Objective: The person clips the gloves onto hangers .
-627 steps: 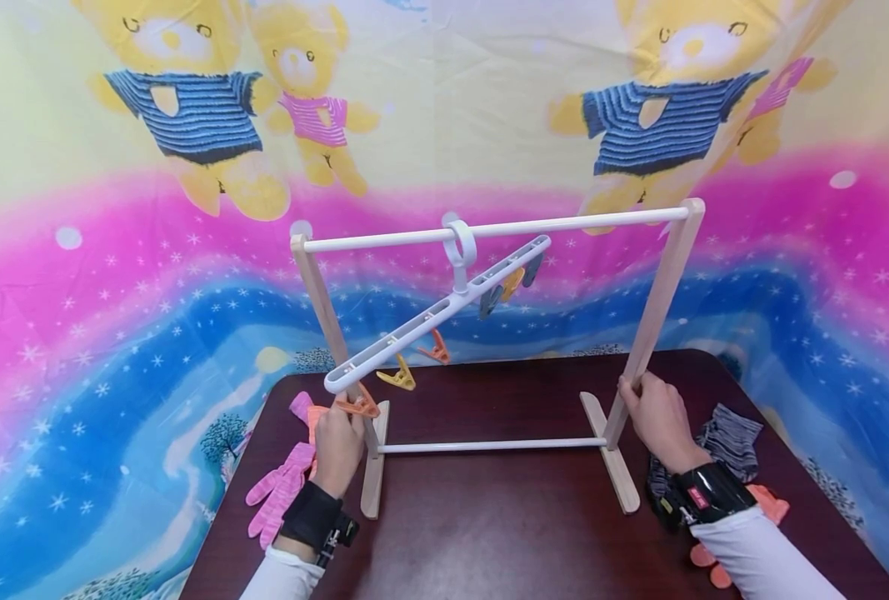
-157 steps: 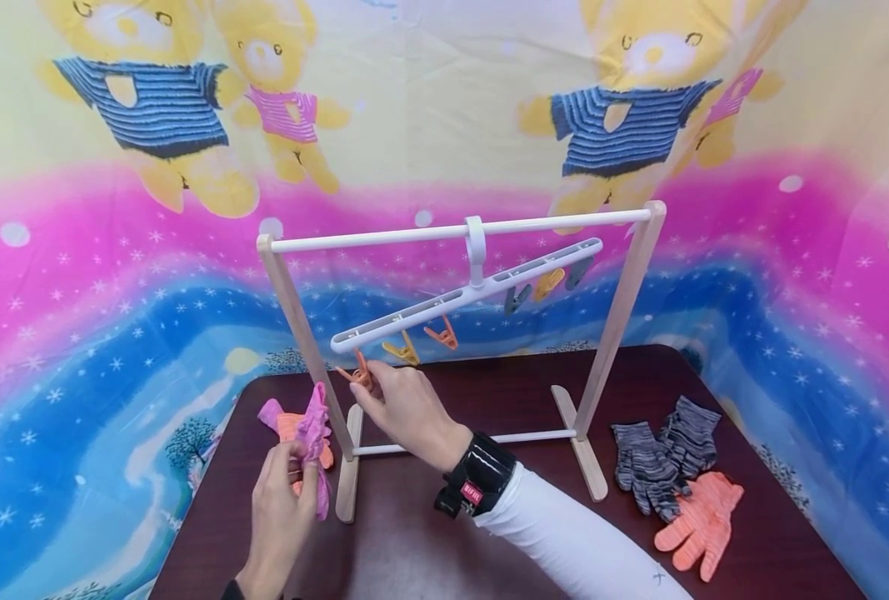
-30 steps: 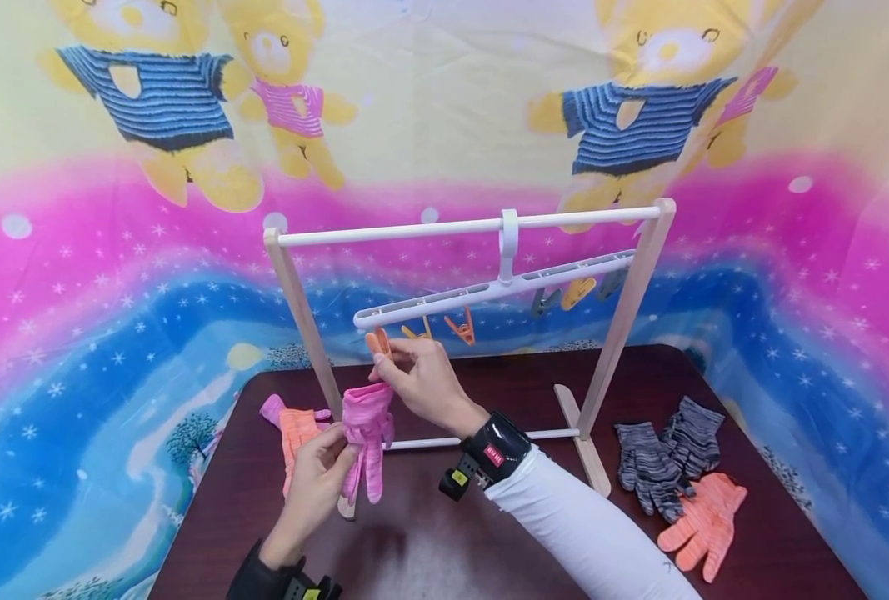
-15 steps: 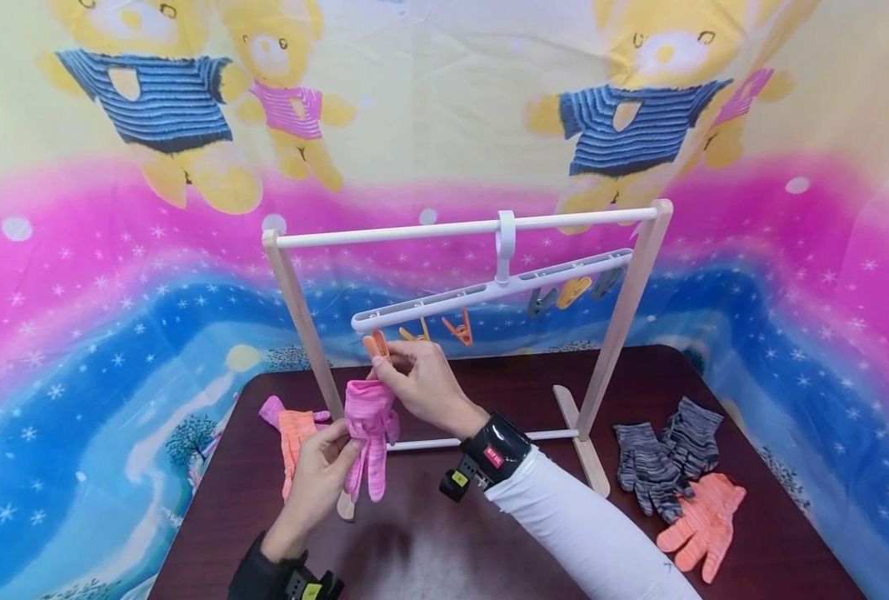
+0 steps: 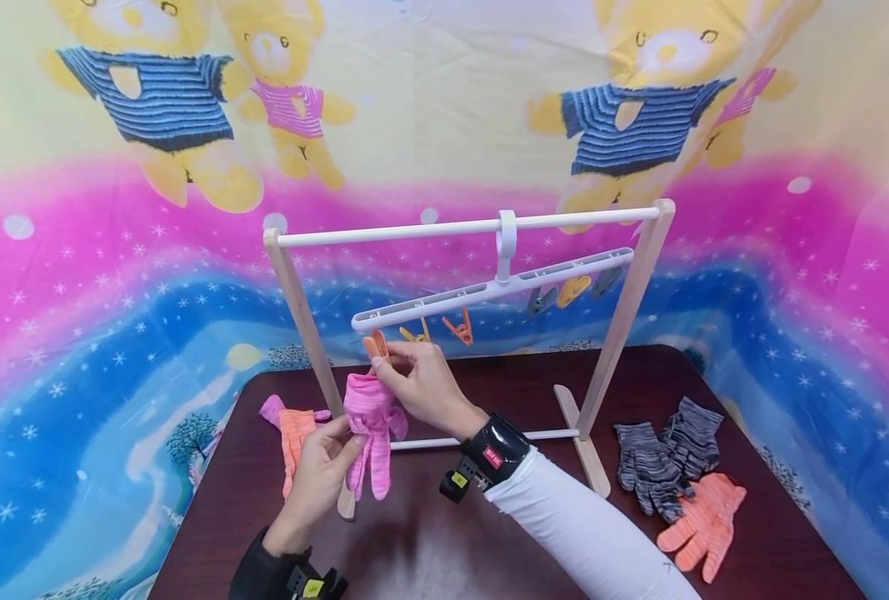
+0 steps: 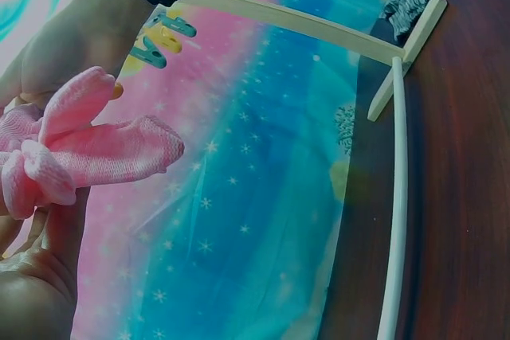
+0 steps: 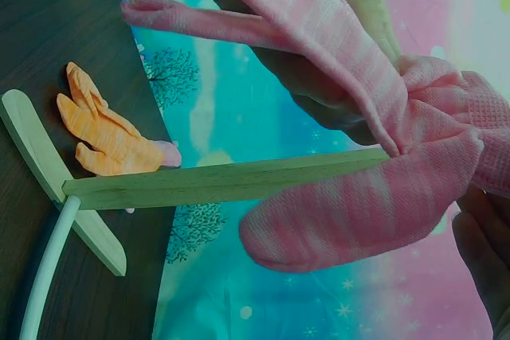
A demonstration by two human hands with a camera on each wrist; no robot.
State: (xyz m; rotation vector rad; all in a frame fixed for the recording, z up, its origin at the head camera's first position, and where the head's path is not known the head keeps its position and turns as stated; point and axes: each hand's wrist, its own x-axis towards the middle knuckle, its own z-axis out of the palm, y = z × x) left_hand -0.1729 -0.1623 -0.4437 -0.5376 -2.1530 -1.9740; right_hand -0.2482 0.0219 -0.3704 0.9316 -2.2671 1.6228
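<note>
In the head view my left hand [image 5: 317, 475] pinches a pink knitted glove [image 5: 371, 417] at its left side, its fingers hanging down. My right hand [image 5: 429, 387] pinches an orange clothespin [image 5: 376, 343] below the left end of a white clip hanger [image 5: 444, 304]. The glove's cuff is right under that clothespin; my right fingers hide the clip's mouth. The right wrist view shows the dangling glove fingers [image 7: 351, 220] close up, between both hands. Yellow [image 5: 417, 332] and orange [image 5: 459, 327] clothespins dangle farther along the hanger.
The tilted hanger hooks over the top bar [image 5: 384, 233] of a wooden rack [image 5: 616, 325]. Grey clothespins [image 5: 540, 302] and a yellow one hang at right. On the dark table [image 5: 489, 533], orange and pink gloves [image 5: 294, 433] lie left; grey [image 5: 646, 467] and orange [image 5: 706, 525] gloves lie right.
Since 20.9 seconds ago my hands left the rack's uprights, and the left picked up a pink glove. It has been brought rightward to the clothespin, lately edging up. The hanger has shifted right.
</note>
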